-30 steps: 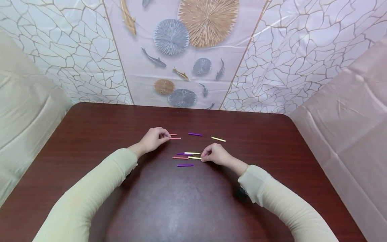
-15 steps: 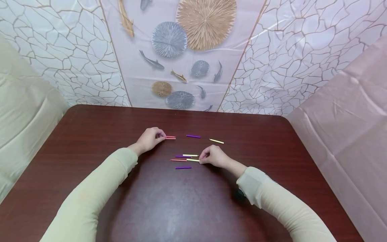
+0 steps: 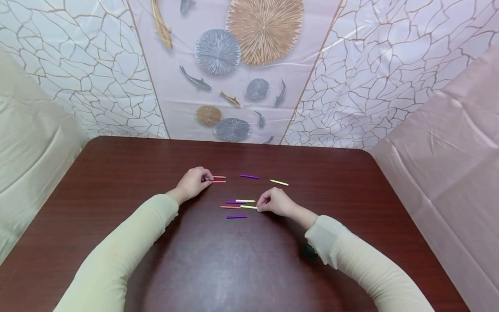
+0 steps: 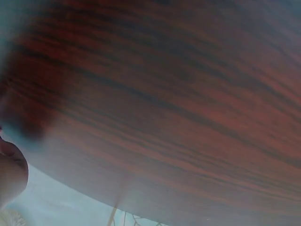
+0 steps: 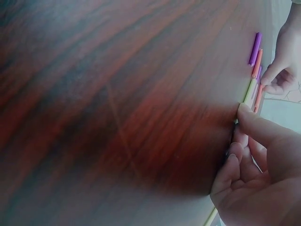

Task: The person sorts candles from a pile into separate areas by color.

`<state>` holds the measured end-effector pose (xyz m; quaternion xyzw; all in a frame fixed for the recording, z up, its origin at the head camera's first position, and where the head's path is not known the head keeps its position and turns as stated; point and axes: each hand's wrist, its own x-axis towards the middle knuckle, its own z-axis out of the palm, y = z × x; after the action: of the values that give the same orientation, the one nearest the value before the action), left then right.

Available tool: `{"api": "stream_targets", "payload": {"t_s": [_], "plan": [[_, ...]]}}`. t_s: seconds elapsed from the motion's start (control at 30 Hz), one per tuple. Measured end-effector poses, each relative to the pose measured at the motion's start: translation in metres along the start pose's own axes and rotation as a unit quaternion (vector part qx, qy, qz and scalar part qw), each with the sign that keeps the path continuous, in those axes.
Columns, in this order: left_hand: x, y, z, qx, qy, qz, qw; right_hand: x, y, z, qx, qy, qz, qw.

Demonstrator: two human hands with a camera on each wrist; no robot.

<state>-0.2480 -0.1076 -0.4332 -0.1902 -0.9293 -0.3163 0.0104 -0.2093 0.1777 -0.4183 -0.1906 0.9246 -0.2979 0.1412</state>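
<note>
Head view's got the left hand (image 3: 192,182) pinching the end of a red stick (image 3: 220,182) on the table (image 3: 218,260), just on the near side of another red one (image 3: 220,177), while the right hand (image 3: 277,201) pinches a yellow stick (image 3: 247,207) in the middle bunch. Left wrist view's mostly blurry tabletop, can't tell the grip there. Right wrist view shows thumb and fingertips on the yellow stick's end.

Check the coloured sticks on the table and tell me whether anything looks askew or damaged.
The yellow stick at far right lies apart and slants more than the others, so it looks slightly askew. No break shows, though fine damage would be too small to see.
</note>
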Motion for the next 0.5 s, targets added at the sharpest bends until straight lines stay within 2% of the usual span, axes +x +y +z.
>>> {"api": "stream_targets", "payload": {"t_s": [0.1, 0.3, 0.4, 0.5], "plan": [[-0.001, 0.001, -0.001, -0.013, 0.011, 0.000, 0.9999, 0.000, 0.000, 0.001, -0.002, -0.002, -0.006, 1.000], [-0.004, 0.012, -0.002, -0.072, 0.033, 0.012, 0.9968, 0.000, 0.000, 0.000, 0.002, -0.001, -0.002, 1.000], [-0.008, 0.020, -0.001, -0.100, 0.033, 0.028, 0.9940, 0.001, 0.000, 0.000, 0.003, -0.004, 0.001, 1.000], [-0.014, 0.027, 0.003, -0.121, 0.017, 0.041, 0.9916, 0.001, 0.001, 0.000, 0.001, -0.005, -0.001, 1.000]]}}
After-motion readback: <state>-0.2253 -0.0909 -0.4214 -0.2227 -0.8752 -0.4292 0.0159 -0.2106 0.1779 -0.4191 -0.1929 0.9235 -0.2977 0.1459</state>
